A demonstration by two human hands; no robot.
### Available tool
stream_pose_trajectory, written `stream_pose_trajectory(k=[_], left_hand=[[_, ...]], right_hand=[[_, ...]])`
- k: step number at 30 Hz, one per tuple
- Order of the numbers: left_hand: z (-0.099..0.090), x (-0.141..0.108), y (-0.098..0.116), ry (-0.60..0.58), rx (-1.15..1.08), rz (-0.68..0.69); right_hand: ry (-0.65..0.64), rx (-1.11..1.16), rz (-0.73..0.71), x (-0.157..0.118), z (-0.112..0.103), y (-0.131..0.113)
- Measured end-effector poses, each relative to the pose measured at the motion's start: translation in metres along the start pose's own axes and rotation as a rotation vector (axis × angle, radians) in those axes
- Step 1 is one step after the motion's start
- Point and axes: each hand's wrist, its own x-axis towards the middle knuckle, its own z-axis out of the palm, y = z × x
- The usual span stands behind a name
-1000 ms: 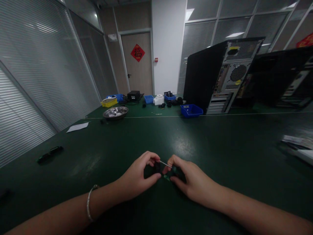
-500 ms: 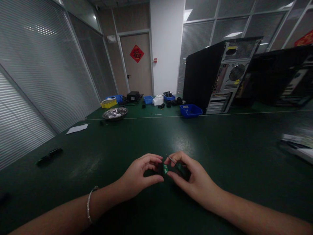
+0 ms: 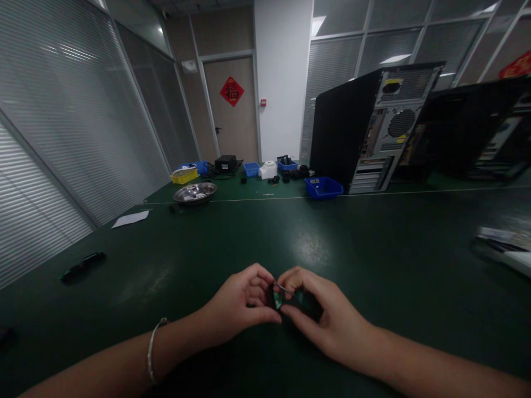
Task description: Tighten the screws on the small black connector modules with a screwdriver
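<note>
Low in the middle of the view, my left hand (image 3: 240, 301) is curled around a small black part bearing a green circuit board (image 3: 277, 299). Most of the black part is hidden among the fingers. Across from it, my right hand (image 3: 329, 309) is closed on a screwdriver (image 3: 285, 288). Its thin metal shaft points left toward the board, and its dark handle lies within the palm. The right thumb and fingertips are close to the board's edge; whether they touch it I cannot tell.
A narrow black-and-green object (image 3: 83, 266) and a white paper (image 3: 130, 219) lie on the left. Farther back are a metal bowl (image 3: 194, 193), a yellow bin (image 3: 185, 176), a blue bin (image 3: 324, 188) and a black computer case (image 3: 346, 132). A blurred pale item (image 3: 508, 246) sits far right.
Both hands have moved slightly down and toward me, the right one also a little to the left. The board has tilted, and the screwdriver's shaft lies lower and flatter.
</note>
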Motion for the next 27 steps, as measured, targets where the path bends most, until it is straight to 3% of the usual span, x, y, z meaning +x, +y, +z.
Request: stream_pose_trajectory(k=[21,27], left_hand=[[0.0034,0.0004,0.0026,0.099,0.008,-0.024],[0.0050,-0.0011,0.0028,0.096,0.025,0.011]], right_hand=[[-0.007,-0.190,0.048,-0.0018,0.0033,-0.0021],[0.031,-0.106,0.078,-0.0033,0.0060,-0.0014]])
